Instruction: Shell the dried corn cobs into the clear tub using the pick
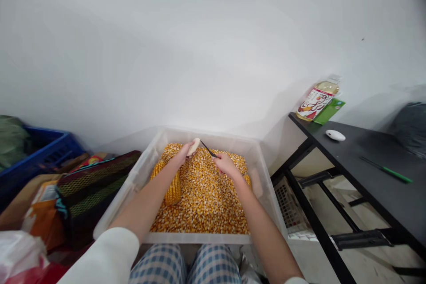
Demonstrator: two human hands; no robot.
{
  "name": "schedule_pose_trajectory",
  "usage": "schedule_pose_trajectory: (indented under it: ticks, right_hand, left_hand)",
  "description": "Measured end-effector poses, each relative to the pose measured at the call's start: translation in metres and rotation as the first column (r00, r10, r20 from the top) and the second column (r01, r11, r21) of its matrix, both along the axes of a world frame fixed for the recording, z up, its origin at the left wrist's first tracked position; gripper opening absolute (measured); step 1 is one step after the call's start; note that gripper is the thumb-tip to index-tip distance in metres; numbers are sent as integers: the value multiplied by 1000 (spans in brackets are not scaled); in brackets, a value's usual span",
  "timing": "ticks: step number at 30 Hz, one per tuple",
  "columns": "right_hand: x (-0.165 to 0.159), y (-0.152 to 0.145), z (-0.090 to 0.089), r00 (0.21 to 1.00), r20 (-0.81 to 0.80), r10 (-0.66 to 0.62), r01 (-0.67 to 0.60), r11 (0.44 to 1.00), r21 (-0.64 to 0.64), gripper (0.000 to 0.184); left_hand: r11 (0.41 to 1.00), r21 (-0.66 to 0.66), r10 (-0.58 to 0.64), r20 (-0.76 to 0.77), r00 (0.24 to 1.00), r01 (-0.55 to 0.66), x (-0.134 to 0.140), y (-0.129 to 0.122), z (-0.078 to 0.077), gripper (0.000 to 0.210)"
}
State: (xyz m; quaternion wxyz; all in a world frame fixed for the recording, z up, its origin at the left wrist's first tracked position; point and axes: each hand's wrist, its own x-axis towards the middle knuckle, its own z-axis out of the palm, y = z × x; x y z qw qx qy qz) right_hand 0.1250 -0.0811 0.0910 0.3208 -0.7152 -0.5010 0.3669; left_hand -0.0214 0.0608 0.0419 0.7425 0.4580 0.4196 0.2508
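My left hand is closed around a pale, bare corn cob, held over the far part of a translucent plastic bin. To its right, my right hand grips a thin dark tool with a narrow shaft. The tool's tip points up and left, close to the cob; whether they touch I cannot tell. Loose yellow corn kernels fill the bin below both hands. An ear of corn with its kernels on lies under my left forearm. Another ear shows partly behind my right forearm.
A black table on the right bears a bottle, a green box, a white computer mouse and a thin green-handled tool. At left are a blue crate and a mesh bag. A white wall stands behind.
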Motion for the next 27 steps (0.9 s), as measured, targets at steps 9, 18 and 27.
schedule_pose_trajectory:
  ticks: [9,18,27]
  right_hand:
    - [0,-5,1,993,119,27,-23,999,-39,28]
    - [11,-12,-1,847,530,21,18,997,-69,33]
    - [5,-21,-30,765,572,296,-127,940,-317,29]
  left_hand:
    - [992,-31,-124,41,991,125,-2,2,-1,39]
    - [800,572,116,-442,890,180,-45,-59,118,52]
    - [701,708,685,-702,196,84,-277,-213,103,60]
